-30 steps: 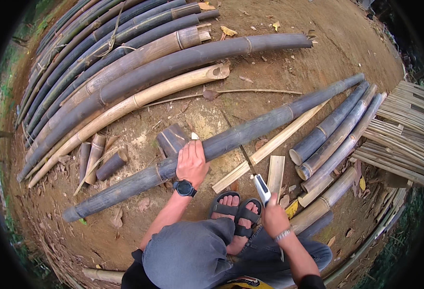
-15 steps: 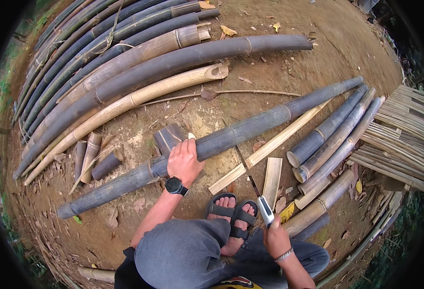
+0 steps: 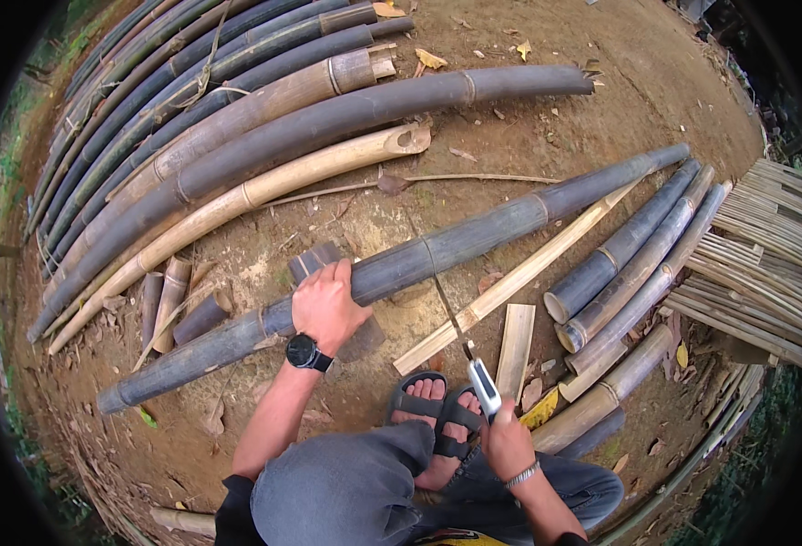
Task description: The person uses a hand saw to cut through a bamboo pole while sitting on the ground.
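Left hand (image 3: 326, 309): partly closed, fingers curled over one dark bamboo pole (image 3: 396, 271), which lies slantwise before my feet, across one short bamboo block (image 3: 362, 339). Right hand (image 3: 507, 444): closed around the pale handle of one saw (image 3: 486, 389); its blade meets the pole to the right of my left hand. Counts: two pale split slats (image 3: 514, 355) nearby; three short bamboo stubs (image 3: 172, 298), left; two sandals (image 3: 422, 403) on my feet.

The left hand (image 3: 328, 309) has at its wrist a black wristwatch with round face (image 3: 302, 350); the right hand (image 3: 507, 446) has a silver-coloured band (image 3: 523, 474). The person wears faded blue-grey denim trousers (image 3: 333, 496), black sleeves (image 3: 235, 511) and dark open-toed sandals with wide straps (image 3: 452, 446).
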### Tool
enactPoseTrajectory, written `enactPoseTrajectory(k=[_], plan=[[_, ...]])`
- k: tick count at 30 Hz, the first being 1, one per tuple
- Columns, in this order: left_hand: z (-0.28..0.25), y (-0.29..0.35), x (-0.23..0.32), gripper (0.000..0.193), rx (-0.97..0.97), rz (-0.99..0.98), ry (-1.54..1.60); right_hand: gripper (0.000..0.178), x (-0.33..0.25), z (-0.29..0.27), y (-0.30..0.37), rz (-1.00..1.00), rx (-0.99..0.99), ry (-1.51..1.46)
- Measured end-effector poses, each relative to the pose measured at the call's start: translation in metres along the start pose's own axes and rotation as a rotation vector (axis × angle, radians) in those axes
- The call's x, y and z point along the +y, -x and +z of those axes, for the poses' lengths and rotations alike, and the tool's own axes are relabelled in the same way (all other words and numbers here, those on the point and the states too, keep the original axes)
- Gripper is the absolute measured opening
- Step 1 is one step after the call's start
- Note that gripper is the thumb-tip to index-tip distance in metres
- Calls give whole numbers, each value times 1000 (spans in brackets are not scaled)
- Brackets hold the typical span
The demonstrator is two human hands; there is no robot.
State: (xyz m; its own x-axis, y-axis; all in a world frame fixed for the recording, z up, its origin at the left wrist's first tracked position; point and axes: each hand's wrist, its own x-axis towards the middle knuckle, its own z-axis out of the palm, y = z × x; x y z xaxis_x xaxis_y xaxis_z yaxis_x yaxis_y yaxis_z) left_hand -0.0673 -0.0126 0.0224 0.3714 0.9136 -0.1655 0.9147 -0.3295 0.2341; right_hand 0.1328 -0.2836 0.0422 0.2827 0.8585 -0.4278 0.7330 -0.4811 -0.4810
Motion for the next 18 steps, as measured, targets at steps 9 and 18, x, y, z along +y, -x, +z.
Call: enactPoseTrajectory(k=[9,18], plan=[[-10,-1,-4,63,90,-14,-45,44,-14,-5,-4,-10,-4,-5],[-37,27,24,62,97,-6,-89,28,-11,-3,-11,-128,72,-14]])
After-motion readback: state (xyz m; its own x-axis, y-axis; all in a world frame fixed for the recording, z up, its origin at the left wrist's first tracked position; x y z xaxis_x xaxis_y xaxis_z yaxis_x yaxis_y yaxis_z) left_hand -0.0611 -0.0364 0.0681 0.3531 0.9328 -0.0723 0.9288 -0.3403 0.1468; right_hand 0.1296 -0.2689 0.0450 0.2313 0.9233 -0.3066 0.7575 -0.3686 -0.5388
